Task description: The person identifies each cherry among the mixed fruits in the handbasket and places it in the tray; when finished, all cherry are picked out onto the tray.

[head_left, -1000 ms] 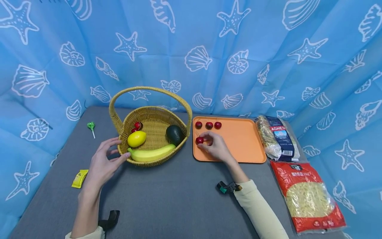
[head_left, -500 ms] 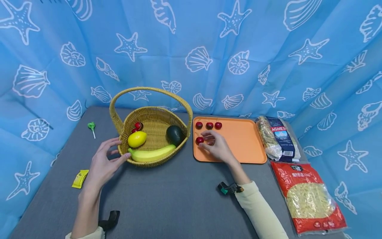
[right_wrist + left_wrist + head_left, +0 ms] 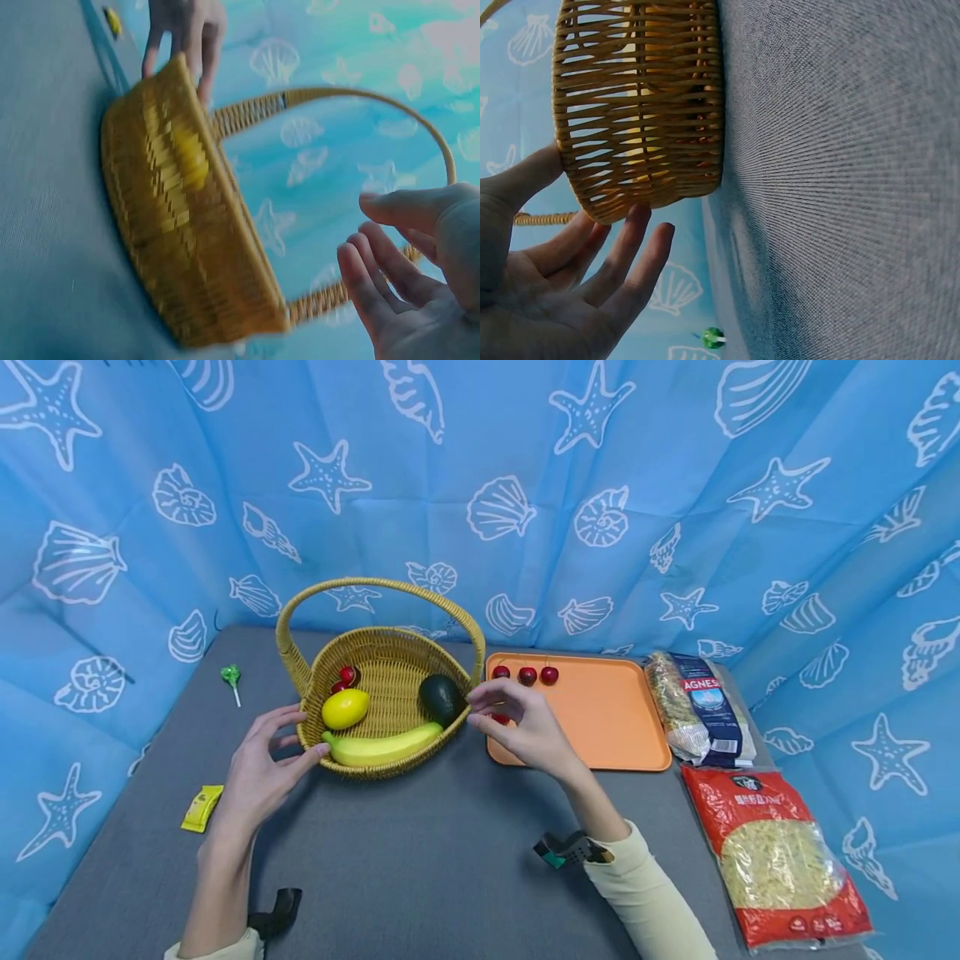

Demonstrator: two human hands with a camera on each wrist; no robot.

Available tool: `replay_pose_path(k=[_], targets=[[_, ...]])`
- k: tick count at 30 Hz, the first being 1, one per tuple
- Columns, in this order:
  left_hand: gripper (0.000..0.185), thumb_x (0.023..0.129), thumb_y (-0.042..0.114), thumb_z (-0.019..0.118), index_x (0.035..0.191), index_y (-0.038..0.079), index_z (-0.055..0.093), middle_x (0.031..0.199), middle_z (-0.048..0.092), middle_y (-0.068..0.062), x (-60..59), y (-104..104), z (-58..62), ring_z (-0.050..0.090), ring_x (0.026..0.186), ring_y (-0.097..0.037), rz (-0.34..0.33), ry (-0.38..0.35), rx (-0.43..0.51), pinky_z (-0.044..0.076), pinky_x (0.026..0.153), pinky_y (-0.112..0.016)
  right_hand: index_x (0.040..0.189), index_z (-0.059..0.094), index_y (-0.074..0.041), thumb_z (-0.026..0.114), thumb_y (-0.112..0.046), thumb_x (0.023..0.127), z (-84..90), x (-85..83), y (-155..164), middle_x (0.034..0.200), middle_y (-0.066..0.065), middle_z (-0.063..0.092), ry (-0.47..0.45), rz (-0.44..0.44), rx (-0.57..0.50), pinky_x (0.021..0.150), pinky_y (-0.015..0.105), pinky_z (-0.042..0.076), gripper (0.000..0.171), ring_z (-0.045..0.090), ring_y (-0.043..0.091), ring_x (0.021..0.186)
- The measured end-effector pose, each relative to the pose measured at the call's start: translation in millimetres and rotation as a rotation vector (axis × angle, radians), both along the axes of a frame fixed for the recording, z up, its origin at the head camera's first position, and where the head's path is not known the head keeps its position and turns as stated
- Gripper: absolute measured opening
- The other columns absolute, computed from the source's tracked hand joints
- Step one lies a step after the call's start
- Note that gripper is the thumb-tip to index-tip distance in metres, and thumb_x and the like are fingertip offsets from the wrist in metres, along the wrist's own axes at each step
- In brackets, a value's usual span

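My left hand holds the left end of a wicker basket, its thumb at the rim and its fingertips against the woven outer wall. In the basket are a lemon, a banana, a dark avocado and small red fruits. Beside the basket's right end hovers my right hand, its thumb and fingers apart with nothing between them in the right wrist view. Partly behind that hand, a cherry shows on the orange tray. Three more cherries line the tray's back left.
To the tray's right lies an Agnesi pasta bag, with a red pasta bag in front of it. A green lollipop and a yellow packet lie at the left of the grey table. Behind hangs a blue curtain.
My right hand has moved left, away from the front cherry on the tray, to the basket's right end. My left hand stays on the basket.
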State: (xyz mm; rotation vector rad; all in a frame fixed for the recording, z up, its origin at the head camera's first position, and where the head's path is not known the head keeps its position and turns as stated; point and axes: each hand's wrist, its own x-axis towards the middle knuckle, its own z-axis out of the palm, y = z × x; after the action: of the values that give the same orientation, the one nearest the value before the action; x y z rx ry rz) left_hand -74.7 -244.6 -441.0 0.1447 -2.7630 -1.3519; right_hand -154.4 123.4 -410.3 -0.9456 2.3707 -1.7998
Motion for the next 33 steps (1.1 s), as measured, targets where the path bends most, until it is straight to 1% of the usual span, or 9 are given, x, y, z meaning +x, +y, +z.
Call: replay_pose_path(k=[6,12,18,24,25,28,30,32,33], targets=[[0.065,0.102,0.032,0.079,0.155,0.003,0.053,0.166,0.044,-0.022,-0.1,0.7,0.4,0.064,0.134,-0.049,-0.002,0.002,0.005,0.061,0.105,-0.064,0.125,0.069,0.005,0.075,0.002,0.098,11.6,-4.4,-38.9,0.120,0.021,0.074,-0.007,0.124,0.015,0.098,0.035,0.068,0.027,0.076,0.029,0.107],[0.065,0.102,0.031,0.078,0.154,0.002,0.053,0.166,0.044,-0.022,0.4,1.4,0.3,0.064,0.133,-0.048,0.001,0.004,0.005,0.060,0.106,-0.064,0.128,0.068,0.005,0.074,-0.002,0.101,20.0,-28.5,-87.0,0.124,0.018,0.074,-0.003,0.187,0.101,0.100,0.028,0.066,0.029,0.075,0.027,0.109],[0.066,0.102,0.034,0.078,0.155,0.003,0.052,0.167,0.043,-0.023,0.8,2.2,0.3,0.064,0.134,-0.048,-0.005,-0.009,0.005,0.060,0.107,-0.065,0.129,0.069,-0.001,0.070,-0.008,0.105,13.9,-56.6,-133.0,0.132,0.019,0.073,-0.027,0.209,0.276,0.099,0.022,0.064,0.026,0.075,0.027,0.114],[0.064,0.101,0.030,0.079,0.153,0.002,0.054,0.166,0.044,-0.022,1.1,2.7,1.7,0.065,0.132,-0.049,0.010,0.007,-0.015,0.061,0.104,-0.063,0.141,0.065,-0.003,0.061,-0.012,0.111,-2.5,-81.8,-166.0,0.149,0.019,0.066,-0.156,0.164,0.388,0.105,0.031,0.063,0.032,0.071,0.033,0.129],[0.064,0.101,0.029,0.080,0.153,0.002,0.054,0.165,0.044,-0.022,1.1,2.7,1.7,0.065,0.132,-0.049,0.014,0.009,-0.017,0.061,0.104,-0.063,0.143,0.064,-0.003,0.059,-0.012,0.111,-6.5,-85.4,-169.6,0.151,0.019,0.064,-0.175,0.152,0.401,0.101,0.029,0.063,0.033,0.070,0.033,0.131],[0.064,0.101,0.029,0.080,0.153,0.001,0.055,0.165,0.045,-0.023,0.9,3.3,1.9,0.065,0.131,-0.049,0.019,0.011,-0.020,0.061,0.105,-0.063,0.149,0.062,-0.004,0.053,-0.009,0.113,-17.0,-93.7,-177.5,0.157,0.017,0.061,-0.240,0.124,0.423,0.079,0.021,0.057,0.038,0.072,0.019,0.090],[0.065,0.101,0.029,0.080,0.153,0.001,0.055,0.166,0.044,-0.023,0.7,3.6,2.3,0.065,0.132,-0.049,0.020,0.011,-0.018,0.061,0.105,-0.063,0.153,0.059,-0.006,0.049,-0.008,0.114,-22.9,-96.8,-181.4,0.159,0.016,0.059,-0.284,0.115,0.420,0.064,0.020,0.045,0.040,0.054,0.011,0.064],[0.065,0.101,0.029,0.080,0.153,0.001,0.055,0.166,0.044,-0.023,0.6,4.0,2.5,0.065,0.132,-0.049,0.023,0.010,-0.017,0.061,0.105,-0.064,0.156,0.057,-0.008,0.047,-0.007,0.114,-26.0,-97.5,-185.1,0.162,0.015,0.056,-0.333,0.114,0.416,0.056,0.021,0.034,0.043,0.030,0.008,0.053],[0.065,0.101,0.029,0.080,0.153,0.001,0.055,0.166,0.044,-0.023,0.5,4.3,2.6,0.065,0.132,-0.049,0.024,0.008,-0.017,0.061,0.105,-0.064,0.158,0.056,-0.009,0.046,-0.007,0.115,-27.6,-97.3,-186.6,0.163,0.015,0.056,-0.353,0.113,0.413,0.056,0.021,0.033,0.044,0.029,0.008,0.052]])
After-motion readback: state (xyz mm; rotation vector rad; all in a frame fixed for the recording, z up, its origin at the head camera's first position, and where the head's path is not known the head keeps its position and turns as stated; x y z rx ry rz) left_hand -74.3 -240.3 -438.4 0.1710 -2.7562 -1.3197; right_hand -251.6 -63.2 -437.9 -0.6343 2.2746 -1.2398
